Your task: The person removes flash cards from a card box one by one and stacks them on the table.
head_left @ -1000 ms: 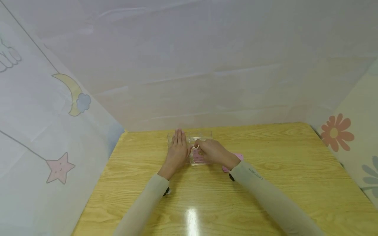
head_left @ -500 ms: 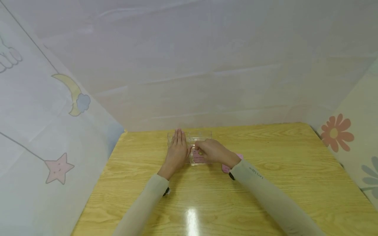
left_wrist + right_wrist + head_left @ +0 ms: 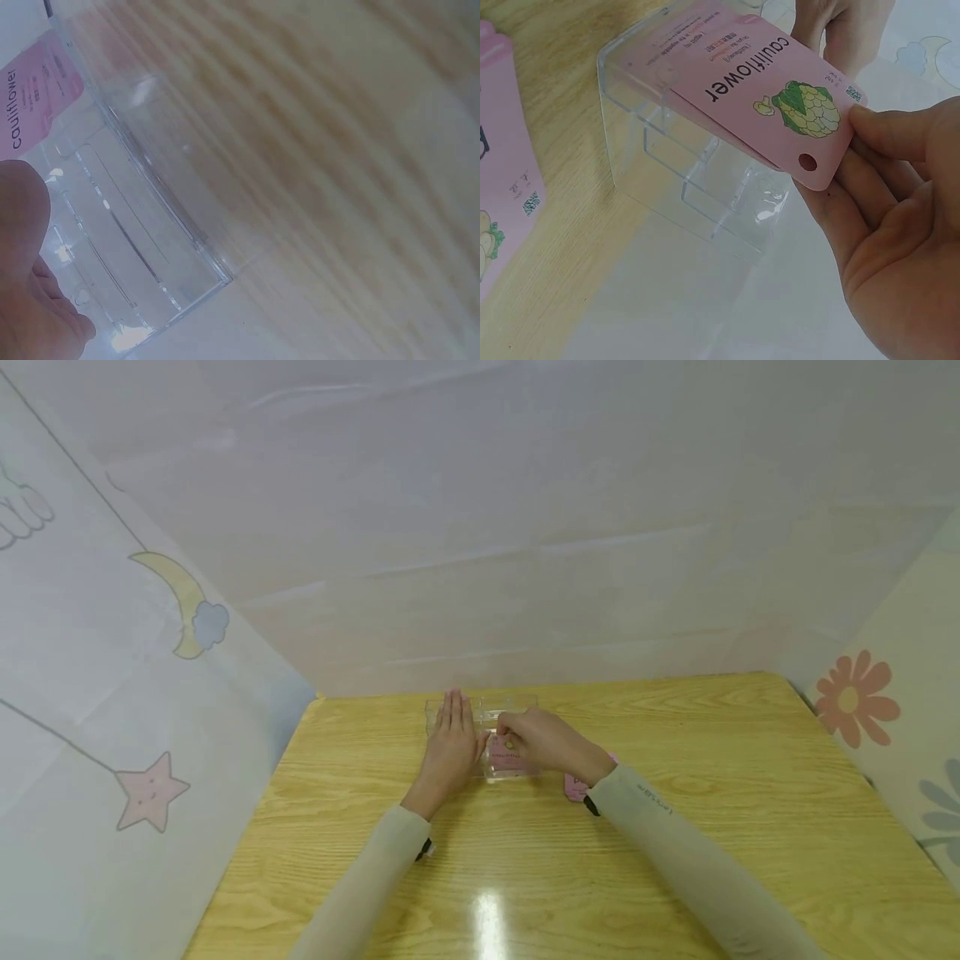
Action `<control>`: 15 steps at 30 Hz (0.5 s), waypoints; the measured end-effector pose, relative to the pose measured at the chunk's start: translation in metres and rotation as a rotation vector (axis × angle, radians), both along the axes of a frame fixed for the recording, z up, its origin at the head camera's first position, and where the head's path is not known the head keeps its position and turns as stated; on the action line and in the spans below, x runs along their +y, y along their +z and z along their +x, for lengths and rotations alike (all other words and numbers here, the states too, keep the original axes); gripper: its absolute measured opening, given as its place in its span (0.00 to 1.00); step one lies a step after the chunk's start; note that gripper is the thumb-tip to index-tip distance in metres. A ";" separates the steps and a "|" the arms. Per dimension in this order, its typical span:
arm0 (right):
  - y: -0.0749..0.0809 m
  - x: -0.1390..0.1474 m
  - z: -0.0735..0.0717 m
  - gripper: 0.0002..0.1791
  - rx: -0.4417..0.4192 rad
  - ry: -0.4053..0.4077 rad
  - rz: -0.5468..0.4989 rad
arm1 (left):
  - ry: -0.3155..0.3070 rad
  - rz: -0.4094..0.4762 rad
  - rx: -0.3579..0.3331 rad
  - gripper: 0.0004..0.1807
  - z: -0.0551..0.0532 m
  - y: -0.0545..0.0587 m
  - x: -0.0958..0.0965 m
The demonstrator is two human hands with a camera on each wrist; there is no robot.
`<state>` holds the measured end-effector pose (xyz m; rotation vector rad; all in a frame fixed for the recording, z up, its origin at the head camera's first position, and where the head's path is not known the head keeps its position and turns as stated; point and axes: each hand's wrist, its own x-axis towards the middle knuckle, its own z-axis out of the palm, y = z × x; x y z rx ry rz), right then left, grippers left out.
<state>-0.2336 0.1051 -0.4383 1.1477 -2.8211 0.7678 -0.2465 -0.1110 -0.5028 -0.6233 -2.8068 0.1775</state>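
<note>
My right hand (image 3: 546,739) pinches a pink cauliflower card (image 3: 780,97) near its corner with the punched hole, between thumb and fingers. The card tilts, its opposite end inside the front slot of a clear plastic stepped holder (image 3: 682,165). Another pink card lies just beneath it. My left hand (image 3: 452,747) lies over the left part of the holder, fingers straight and pointing away from me. In the left wrist view, the holder's clear steps (image 3: 112,217) show beside the hand, with the cauliflower card (image 3: 37,90) at the upper left.
A pile of pink cards (image 3: 576,788) lies on the wooden table (image 3: 720,827) to the right of the holder, partly hidden under my right wrist. A printed cloth backdrop (image 3: 525,568) rises behind the table and along both sides.
My right hand and the cauliflower card have shifted very slightly; the pinch on the card continues. The left hand and holder stay in place.
</note>
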 end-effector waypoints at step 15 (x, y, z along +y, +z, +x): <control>0.011 0.002 0.000 0.10 -0.015 -0.066 -0.041 | 0.000 -0.051 0.061 0.43 -0.001 0.000 0.001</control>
